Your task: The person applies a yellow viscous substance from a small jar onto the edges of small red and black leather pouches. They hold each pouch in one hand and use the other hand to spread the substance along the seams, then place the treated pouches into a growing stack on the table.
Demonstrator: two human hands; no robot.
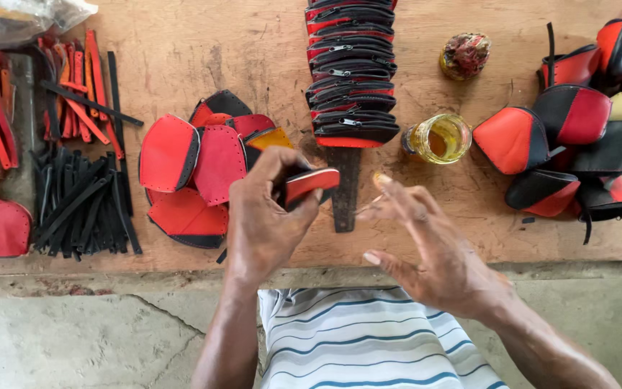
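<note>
While both hands work above the bench:
Left hand [264, 212]: clenched, gripping red-and-black piece [311, 184].
Right hand [426, 248]: fingers spread, palm released, beside it.
Glue jar [442, 138]: just beyond right fingertips.

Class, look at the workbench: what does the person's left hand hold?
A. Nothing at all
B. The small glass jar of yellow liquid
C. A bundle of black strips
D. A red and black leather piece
D: the left hand grips a red and black leather piece, while the jar and the black strips lie untouched on the bench.
</note>
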